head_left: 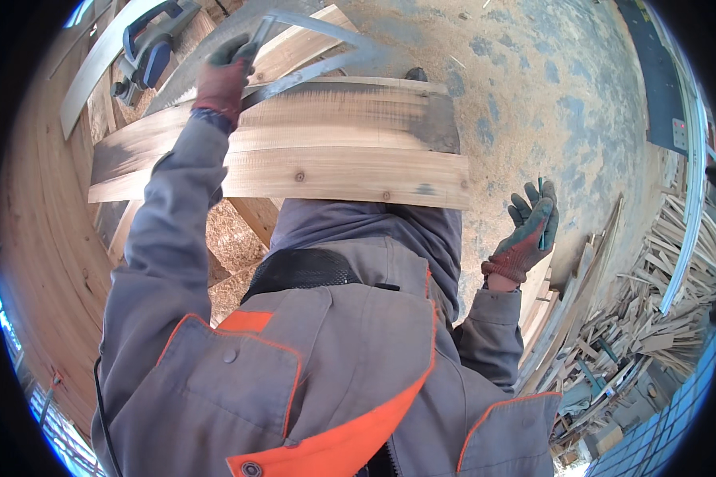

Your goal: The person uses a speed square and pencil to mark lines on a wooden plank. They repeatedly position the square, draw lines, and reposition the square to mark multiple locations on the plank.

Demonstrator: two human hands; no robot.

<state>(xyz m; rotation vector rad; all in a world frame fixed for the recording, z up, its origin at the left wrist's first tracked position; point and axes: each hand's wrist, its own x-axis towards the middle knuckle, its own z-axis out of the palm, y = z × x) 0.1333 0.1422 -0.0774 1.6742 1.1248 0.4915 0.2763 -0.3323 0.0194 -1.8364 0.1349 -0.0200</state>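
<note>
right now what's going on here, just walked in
A person wearing gloves has both hands busy. The left hand grips a blurred, angular metal frame near the far edge of the wooden boards lying in front of the body. The right hand, off to the side, holds a slim pencil-like stick. A power tool sits at the far left.

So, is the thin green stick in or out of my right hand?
In: the right hand holds the stick between thumb and fingers.
</note>
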